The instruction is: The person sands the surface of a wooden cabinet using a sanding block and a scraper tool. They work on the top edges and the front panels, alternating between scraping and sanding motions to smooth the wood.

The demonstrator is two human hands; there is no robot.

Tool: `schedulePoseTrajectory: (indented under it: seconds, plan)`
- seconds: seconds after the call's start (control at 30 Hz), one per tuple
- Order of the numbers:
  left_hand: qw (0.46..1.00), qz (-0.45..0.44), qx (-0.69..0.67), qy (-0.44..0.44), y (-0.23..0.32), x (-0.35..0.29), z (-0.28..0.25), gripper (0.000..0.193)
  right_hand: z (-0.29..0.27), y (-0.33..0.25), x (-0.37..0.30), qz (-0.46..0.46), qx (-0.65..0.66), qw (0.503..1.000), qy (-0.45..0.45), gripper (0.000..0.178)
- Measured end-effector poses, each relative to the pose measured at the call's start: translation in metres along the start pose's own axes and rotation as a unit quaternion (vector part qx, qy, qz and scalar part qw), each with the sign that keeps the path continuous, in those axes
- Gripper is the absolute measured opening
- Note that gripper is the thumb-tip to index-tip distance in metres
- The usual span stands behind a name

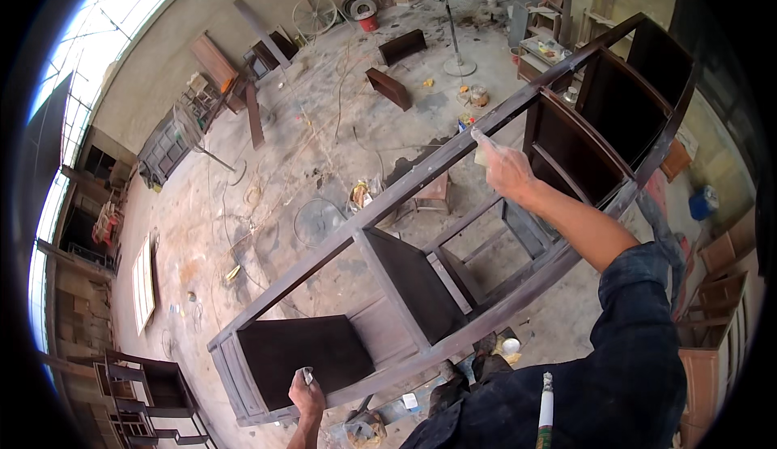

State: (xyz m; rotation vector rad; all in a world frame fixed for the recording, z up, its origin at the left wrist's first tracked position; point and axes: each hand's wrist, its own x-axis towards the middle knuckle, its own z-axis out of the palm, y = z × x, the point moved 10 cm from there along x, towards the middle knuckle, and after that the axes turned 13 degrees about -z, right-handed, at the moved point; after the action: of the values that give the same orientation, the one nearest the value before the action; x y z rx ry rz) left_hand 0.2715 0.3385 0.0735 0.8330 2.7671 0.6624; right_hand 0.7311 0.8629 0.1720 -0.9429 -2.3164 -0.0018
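Note:
A long dark-brown wooden cabinet frame (320, 255) slants across the view from lower left to upper right, with open bays and dark panels. At its far rail my right hand (508, 172) is closed, its fingers pressing a small pale folded piece (482, 153) against the wood; whether that is sandpaper or cloth I cannot tell. My left hand (307, 398) is closed round a small grey-white wad (306, 374) beside the near rail, in front of the dark end panel (299, 352). The wood near the left end looks greyish and dusty.
Two dark drawer boxes (388, 89) lie on the stained concrete floor, with cables about them. A pedestal fan (452, 36) stands beyond, another fan (194, 137) at the left. Wooden furniture parts (712, 352) stand at right. A cigarette (546, 408) juts up at the lower edge.

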Motion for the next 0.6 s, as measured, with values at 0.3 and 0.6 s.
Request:
schedulePoseTrajectory:
  seconds: [0.3, 0.6]
  plan:
    - [0.999, 0.041, 0.007, 0.026, -0.007, 0.001, -0.001, 0.019, -0.009, 0.007, 0.01, 0.02, -0.017, 1.0, -0.015, 0.056]
    - [1.0, -0.009, 0.025, 0.002, -0.01, 0.001, -0.001, 0.021, -0.02, 0.028, 0.017, 0.059, -0.031, 0.997, -0.03, 0.055]
